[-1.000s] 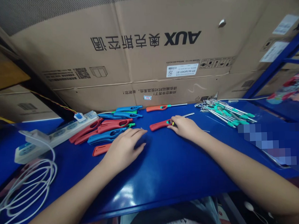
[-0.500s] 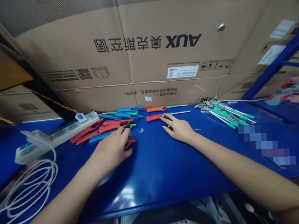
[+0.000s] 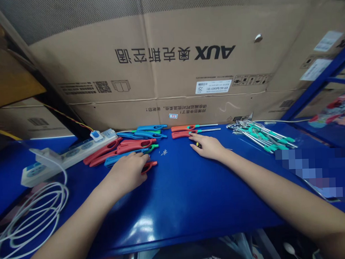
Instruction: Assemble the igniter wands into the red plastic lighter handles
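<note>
My left hand (image 3: 128, 169) curls over the near end of a pile of lighter handles. Its fingers and thumb close round a red lighter handle (image 3: 151, 166), whose rear is hidden under the palm. A blue lighter handle (image 3: 112, 158) and several red lighter handles (image 3: 136, 146) lie just beyond. My right hand (image 3: 209, 146) has a screwdriver (image 3: 198, 145) tucked in it, its yellow and black end showing by the fingers and a thin shaft behind. Its index fingertip touches a red lighter (image 3: 180, 134) with a metal rod. An orange lighter (image 3: 183, 128) lies behind that one.
Small screws (image 3: 164, 152) lie on the blue table (image 3: 180, 204) between my hands. Metal lighter rods with teal parts (image 3: 263, 135) are piled at the right. A white power strip (image 3: 68, 157) and coiled white cable (image 3: 34, 217) occupy the left. A cardboard sheet (image 3: 165, 77) stands behind.
My left hand has drawn back slightly to the left, and its fingers have curled in round the red handle. My right hand stays at the red lighter. The view has shifted a little.
</note>
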A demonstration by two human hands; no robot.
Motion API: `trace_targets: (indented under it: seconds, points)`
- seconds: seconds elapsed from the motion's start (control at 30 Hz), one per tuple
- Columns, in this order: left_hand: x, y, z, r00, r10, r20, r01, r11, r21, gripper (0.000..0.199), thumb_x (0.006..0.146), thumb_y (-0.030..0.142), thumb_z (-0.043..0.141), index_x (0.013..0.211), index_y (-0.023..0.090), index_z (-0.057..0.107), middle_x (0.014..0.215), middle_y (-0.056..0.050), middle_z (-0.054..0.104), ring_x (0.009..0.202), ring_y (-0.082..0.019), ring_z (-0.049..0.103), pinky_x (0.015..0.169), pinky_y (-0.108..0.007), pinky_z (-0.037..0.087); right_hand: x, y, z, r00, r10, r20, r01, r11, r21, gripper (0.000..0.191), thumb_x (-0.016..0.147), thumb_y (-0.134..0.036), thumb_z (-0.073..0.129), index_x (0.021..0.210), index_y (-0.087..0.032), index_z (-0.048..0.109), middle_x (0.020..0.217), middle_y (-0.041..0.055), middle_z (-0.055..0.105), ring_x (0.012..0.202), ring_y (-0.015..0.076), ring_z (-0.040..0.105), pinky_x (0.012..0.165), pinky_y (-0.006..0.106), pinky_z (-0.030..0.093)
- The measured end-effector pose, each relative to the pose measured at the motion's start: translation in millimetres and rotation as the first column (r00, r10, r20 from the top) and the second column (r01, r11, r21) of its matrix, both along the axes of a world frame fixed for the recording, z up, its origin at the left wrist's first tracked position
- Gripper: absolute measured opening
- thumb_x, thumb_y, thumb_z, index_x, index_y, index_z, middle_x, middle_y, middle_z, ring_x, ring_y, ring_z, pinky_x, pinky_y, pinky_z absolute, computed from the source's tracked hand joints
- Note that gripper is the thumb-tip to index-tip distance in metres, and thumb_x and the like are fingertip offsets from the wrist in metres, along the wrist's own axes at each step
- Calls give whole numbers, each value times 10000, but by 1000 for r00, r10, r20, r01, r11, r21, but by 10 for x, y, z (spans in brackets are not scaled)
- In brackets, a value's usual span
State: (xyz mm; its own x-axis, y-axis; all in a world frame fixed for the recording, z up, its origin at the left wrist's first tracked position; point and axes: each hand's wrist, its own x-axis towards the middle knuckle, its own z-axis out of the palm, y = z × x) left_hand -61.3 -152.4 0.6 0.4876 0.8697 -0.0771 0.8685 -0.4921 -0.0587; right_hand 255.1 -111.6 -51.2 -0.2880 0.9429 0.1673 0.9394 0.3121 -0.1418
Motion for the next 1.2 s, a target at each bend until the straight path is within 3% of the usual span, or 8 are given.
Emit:
trace_targets:
  seconds: [0.23, 0.4, 0.57, 0.7, 0.83, 1.03, 1.1, 1.2]
  points:
    - [16, -12, 35, 1000, -10, -15, 10, 1000, -27, 312, 820, 138, 572, 1089, 196, 719, 1100, -122, 734, 1024, -327, 692, 826, -398, 516, -15, 15, 65, 999, -3, 41, 6, 998, -68, 526, 986, -414, 450, 1476, -231, 500, 1597, 41, 412, 1304, 310, 586, 1011, 460, 539]
    - [1, -17, 30, 1000, -19, 1, 19, 999, -43, 298, 810, 152, 595, 1075, 209, 720, 1069, -109, 734, 968, -305, 702, 765, -366, 514, -49, -39, 123, 997, -40, 70, 45, 996, -75, 550, 980, -430, 448, 1495, -239, 440, 1592, 133, 399, 1045, 310, 706, 824, 426, 578]
    - [57, -38, -27, 995, -78, 59, 81, 995, -51, 259, 855, 227, 605, 1092, 233, 711, 1058, -83, 726, 980, -279, 694, 817, -358, 525, 103, -107, 121, 983, -176, 44, 175, 984, 19, 424, 938, -286, 441, 1335, -145, 495, 1321, 196, 528, 873, 269, 687, 706, 368, 538]
    - [260, -127, -128, 958, -167, 234, 178, 984, -26, 319, 907, 275, 632, 1221, 225, 669, 1183, -96, 697, 1078, -273, 665, 933, -380, 517, 420, -103, 89, 962, -272, 1, 271, 958, 97, 295, 876, -162, 448, 1139, -79, 552, 1124, 209, 559, 866, 282, 653, 783, 400, 530]
    - [421, -222, -193, 893, -260, 368, 295, 955, -41, 510, 915, 357, 674, 1404, 267, 556, 1342, -94, 637, 1220, -292, 608, 1029, -435, 487, 757, -114, 191, 973, -225, -59, 232, 947, 221, 246, 895, -187, 464, 1096, -127, 593, 1125, 189, 582, 994, 305, 633, 907, 425, 515]
    - [250, -157, -33, 931, -231, 282, 268, 959, -98, 749, 793, 361, 752, 1483, 263, 477, 1467, -102, 561, 1353, -350, 516, 1112, -493, 419, 1118, -182, 492, 946, -185, -267, 302, 805, 511, 239, 925, -376, 555, 1088, -208, 605, 1090, 135, 637, 1010, 305, 619, 917, 464, 503]
    - [165, -125, 41, 951, -197, 239, 234, 962, -138, 714, 743, 280, 740, 1425, 255, 530, 1411, -88, 608, 1280, -330, 578, 1050, -437, 466, 1200, -190, 520, 920, -161, -357, 349, 748, 564, 237, 892, -402, 607, 1030, -210, 603, 1031, 116, 645, 887, 271, 632, 813, 415, 524]
    - [95, -108, 101, 967, -164, 196, 204, 958, -203, 532, 691, 199, 664, 1218, 272, 634, 1171, -32, 705, 1023, -270, 683, 782, -326, 523, 1287, -178, 498, 917, -165, -364, 355, 756, 551, 199, 853, -389, 650, 929, -219, 580, 933, 86, 646, 840, 252, 620, 783, 382, 512]
